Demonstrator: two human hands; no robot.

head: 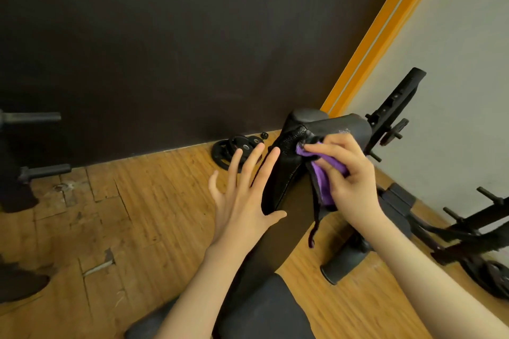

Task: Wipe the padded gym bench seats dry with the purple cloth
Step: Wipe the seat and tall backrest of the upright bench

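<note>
Purple cloth (329,170) is bunched in the right hand (348,176), fingers curled round it, pressed on the far end of the bench pad (286,173). Left hand (242,198) is just left of the grip, fingers spread flat against the pad's side, holding nothing. Risk: the cloth's dangling strand drags, and a small wad misses seams.
</note>
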